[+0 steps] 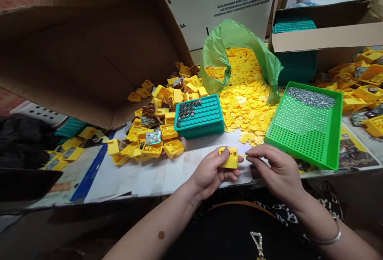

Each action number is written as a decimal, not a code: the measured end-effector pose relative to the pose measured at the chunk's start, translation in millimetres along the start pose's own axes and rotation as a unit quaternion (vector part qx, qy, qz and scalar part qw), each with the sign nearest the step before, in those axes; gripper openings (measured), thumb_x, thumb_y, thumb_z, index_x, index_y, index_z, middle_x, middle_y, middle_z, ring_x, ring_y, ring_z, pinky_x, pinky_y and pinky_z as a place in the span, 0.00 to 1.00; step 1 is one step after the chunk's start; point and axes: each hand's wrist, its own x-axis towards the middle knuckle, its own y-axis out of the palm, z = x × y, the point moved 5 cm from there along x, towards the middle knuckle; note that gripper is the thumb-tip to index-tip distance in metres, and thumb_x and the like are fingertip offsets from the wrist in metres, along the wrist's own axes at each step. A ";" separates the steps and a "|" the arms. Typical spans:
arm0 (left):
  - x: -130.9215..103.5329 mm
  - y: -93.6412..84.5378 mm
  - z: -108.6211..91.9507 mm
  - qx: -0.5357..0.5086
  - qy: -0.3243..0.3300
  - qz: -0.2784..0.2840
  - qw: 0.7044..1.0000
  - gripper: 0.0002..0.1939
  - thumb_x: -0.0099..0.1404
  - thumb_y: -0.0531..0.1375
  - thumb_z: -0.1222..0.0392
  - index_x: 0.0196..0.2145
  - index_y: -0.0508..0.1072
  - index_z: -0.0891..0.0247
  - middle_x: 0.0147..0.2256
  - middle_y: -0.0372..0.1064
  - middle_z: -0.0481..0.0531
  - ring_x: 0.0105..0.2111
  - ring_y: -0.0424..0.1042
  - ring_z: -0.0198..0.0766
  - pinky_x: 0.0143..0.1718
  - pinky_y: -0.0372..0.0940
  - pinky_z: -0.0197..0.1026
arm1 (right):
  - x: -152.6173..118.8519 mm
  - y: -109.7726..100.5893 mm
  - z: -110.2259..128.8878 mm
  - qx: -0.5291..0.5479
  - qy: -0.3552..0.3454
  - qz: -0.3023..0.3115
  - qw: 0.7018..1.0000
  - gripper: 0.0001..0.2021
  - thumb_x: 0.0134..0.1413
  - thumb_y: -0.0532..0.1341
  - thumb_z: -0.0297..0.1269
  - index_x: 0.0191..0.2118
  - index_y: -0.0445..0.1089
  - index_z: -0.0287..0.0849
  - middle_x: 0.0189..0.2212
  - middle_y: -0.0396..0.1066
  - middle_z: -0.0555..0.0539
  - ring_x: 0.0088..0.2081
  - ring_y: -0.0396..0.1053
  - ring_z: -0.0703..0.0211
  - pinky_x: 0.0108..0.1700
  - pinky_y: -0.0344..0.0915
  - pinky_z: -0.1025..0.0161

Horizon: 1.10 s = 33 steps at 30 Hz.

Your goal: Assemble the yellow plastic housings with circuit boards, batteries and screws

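My left hand [209, 172] grips a small yellow plastic housing [231, 160], thumb on its upper face and fingers beneath. Just to the right, my right hand [278, 170] pinches a thin yellow piece [244, 155] between thumb and fingertips, close to the housing's right side; whether they touch I cannot tell. Beyond my hands, flat yellow pieces [248, 104] spill from a green plastic bag [215, 52]. A teal tray [206, 118] behind my left hand holds small round metal parts [187, 110] in some of its pockets.
Yellow housings [167, 132] lie heaped at left before a tipped cardboard box [89, 52]. On the right, a green perforated basket [308, 136] holds small metal parts [311, 97]. Behind it, an open carton [329, 38] contains teal trays [295, 26]; more yellow housings [365, 88] sit far right.
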 end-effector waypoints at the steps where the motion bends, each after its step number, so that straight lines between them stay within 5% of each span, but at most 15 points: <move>1: -0.1 -0.2 0.3 -0.004 -0.001 0.009 1.000 0.11 0.63 0.54 0.56 0.38 0.64 0.67 0.32 0.72 0.56 0.23 0.72 0.34 0.23 0.67 0.34 | -0.2 4.4 0.4 -0.009 -0.016 0.007 1.000 0.05 0.54 0.58 0.27 0.35 0.69 0.42 0.29 0.72 0.49 0.31 0.70 0.64 0.33 0.68 0.67; 6: 0.5 -2.0 1.0 -0.025 -0.007 0.042 0.999 0.12 0.64 0.53 0.55 0.38 0.64 0.67 0.30 0.70 0.54 0.22 0.72 0.34 0.23 0.67 0.34 | -2.9 17.3 3.0 -0.090 -0.113 0.053 0.988 0.07 0.56 0.55 0.25 0.37 0.68 0.41 0.29 0.71 0.47 0.31 0.68 0.63 0.32 0.67 0.66; 11: 3.1 -2.9 1.9 -0.034 -0.015 0.069 0.997 0.13 0.64 0.53 0.53 0.38 0.64 0.68 0.29 0.69 0.53 0.22 0.72 0.35 0.23 0.67 0.36 | -12.5 23.5 13.2 -0.252 -0.322 0.044 0.912 0.10 0.56 0.52 0.24 0.42 0.67 0.34 0.33 0.72 0.37 0.34 0.68 0.53 0.34 0.67 0.56; 13: 3.1 -3.7 1.4 -0.049 -0.008 0.067 0.997 0.12 0.63 0.55 0.55 0.40 0.63 0.67 0.31 0.70 0.54 0.24 0.73 0.35 0.27 0.68 0.38 | -6.1 21.3 10.1 -0.219 -0.269 0.045 0.937 0.10 0.55 0.53 0.24 0.41 0.68 0.36 0.33 0.72 0.39 0.34 0.69 0.55 0.34 0.67 0.58; 17: 0.9 -2.9 1.1 -0.034 0.020 0.056 0.998 0.21 0.55 0.61 0.65 0.46 0.59 0.63 0.37 0.69 0.52 0.32 0.73 0.37 0.36 0.67 0.41 | 7.8 15.2 2.9 -0.058 -0.031 0.039 0.997 0.07 0.54 0.57 0.26 0.35 0.70 0.43 0.31 0.72 0.48 0.33 0.70 0.64 0.34 0.68 0.68; 23: -2.9 1.4 -2.8 0.122 0.111 0.053 0.985 0.18 0.57 0.60 0.63 0.45 0.61 0.62 0.40 0.64 0.49 0.41 0.66 0.34 0.44 0.60 0.37 | -0.2 30.3 4.7 0.003 0.194 0.095 0.976 0.07 0.52 0.60 0.36 0.38 0.68 0.43 0.28 0.70 0.51 0.29 0.69 0.64 0.31 0.67 0.68; 33: -5.8 0.5 4.2 0.071 0.064 0.149 0.984 0.24 0.53 0.63 0.61 0.45 0.58 0.61 0.37 0.63 0.49 0.35 0.66 0.33 0.37 0.62 0.38 | -8.3 37.1 7.8 0.073 0.315 0.084 0.942 0.20 0.49 0.60 0.43 0.47 0.59 0.43 0.24 0.65 0.52 0.26 0.66 0.62 0.29 0.65 0.64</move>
